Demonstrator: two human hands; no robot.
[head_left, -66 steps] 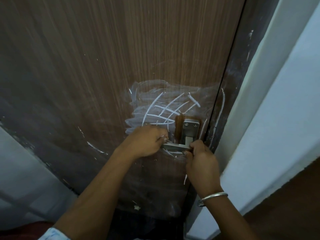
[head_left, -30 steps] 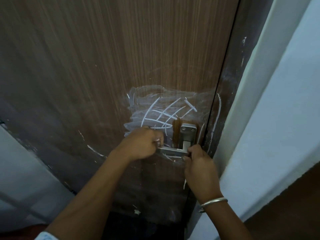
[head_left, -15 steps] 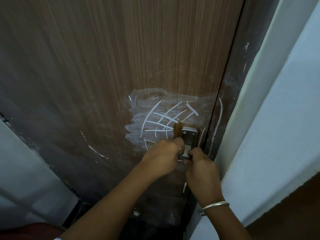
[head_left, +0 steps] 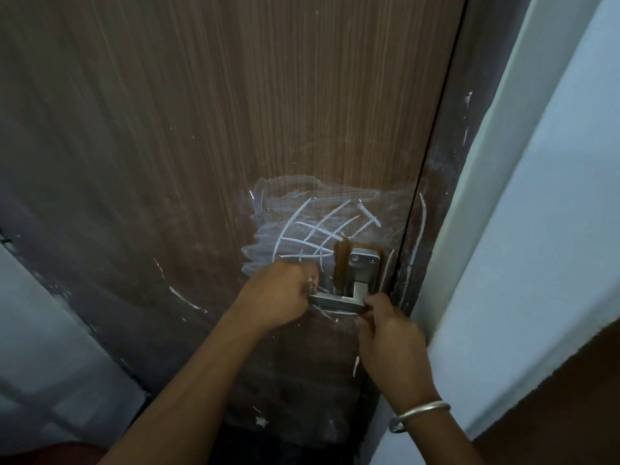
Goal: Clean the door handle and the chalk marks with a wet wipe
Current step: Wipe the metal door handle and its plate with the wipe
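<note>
A silver lever door handle (head_left: 339,299) with its plate (head_left: 363,260) is mounted near the right edge of a brown wooden door (head_left: 235,112). White chalk marks (head_left: 312,229), crossed lines over a smeared patch, lie above and left of the handle. My left hand (head_left: 280,297) is closed in a fist at the lever's free left end; a small pale bit of wet wipe (head_left: 310,284) shows between its fingers. My right hand (head_left: 389,337), with a silver bangle on the wrist, grips the handle's right end by the door's edge.
The dark door frame (head_left: 446,182) with a long chalk stroke (head_left: 422,223) runs right of the door. A pale wall (head_left: 536,213) stands further right. More chalk streaks (head_left: 186,298) mark the door at lower left.
My left hand slid left along the lever, from next to the handle plate to the lever's free end. My right hand stayed at the handle's right end.
</note>
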